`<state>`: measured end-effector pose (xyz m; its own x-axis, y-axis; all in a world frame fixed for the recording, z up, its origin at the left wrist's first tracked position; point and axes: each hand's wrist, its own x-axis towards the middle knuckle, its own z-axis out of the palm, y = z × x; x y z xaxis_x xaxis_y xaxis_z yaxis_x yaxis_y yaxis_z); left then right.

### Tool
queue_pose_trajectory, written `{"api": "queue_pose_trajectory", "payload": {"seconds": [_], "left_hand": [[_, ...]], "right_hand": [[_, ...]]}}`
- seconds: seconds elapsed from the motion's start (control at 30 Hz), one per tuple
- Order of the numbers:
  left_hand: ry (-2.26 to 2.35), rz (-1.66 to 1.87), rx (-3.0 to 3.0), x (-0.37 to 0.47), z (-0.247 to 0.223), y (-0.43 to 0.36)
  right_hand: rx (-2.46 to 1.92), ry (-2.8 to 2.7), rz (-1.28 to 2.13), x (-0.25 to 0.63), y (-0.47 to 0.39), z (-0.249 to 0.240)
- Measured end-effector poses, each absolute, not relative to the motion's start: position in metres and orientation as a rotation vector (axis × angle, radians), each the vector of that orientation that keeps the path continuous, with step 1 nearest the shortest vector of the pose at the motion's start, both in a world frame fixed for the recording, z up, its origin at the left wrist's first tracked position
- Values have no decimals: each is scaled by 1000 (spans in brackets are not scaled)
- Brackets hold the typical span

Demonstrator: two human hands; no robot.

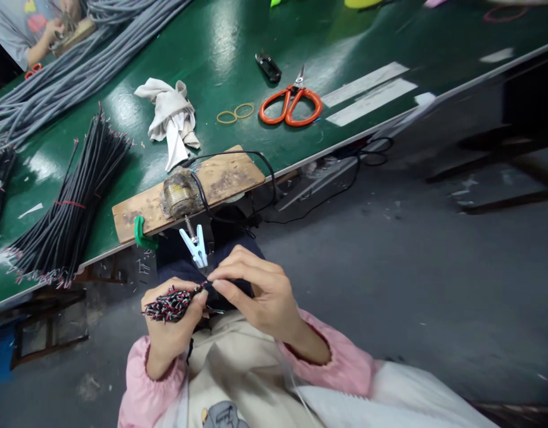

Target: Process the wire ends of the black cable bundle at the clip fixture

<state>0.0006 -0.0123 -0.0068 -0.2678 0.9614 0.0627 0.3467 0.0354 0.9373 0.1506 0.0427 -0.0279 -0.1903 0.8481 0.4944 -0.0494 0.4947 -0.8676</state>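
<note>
My left hand is wrapped round a bundle of black cables, whose red, white and black wire ends face up. The thumb and index finger of my right hand pinch at a wire end beside my left thumb; that wire is too small to make out well. Just above my fingers, a light blue clothespin hangs from the shaft of a small motor. The motor is fixed on a wooden board at the table edge, with a green clamp at its left.
On the green table lie a tied black cable bundle, long grey cables, a white cloth, orange-handled scissors, a black cutter and rubber bands. Another person's hands show at the top left.
</note>
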Motion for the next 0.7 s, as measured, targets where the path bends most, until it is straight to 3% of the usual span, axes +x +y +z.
{"api": "queue_pose_trajectory", "payload": {"seconds": [0.2,0.7], "left_hand": [[1707,1272,1421,5,-3,-11],[1725,1236,1308,1,-9,-13]], "right_hand": [[-725,-1547,833,145,37,-25],[-699,-1437,1127,141,43,-41]]}}
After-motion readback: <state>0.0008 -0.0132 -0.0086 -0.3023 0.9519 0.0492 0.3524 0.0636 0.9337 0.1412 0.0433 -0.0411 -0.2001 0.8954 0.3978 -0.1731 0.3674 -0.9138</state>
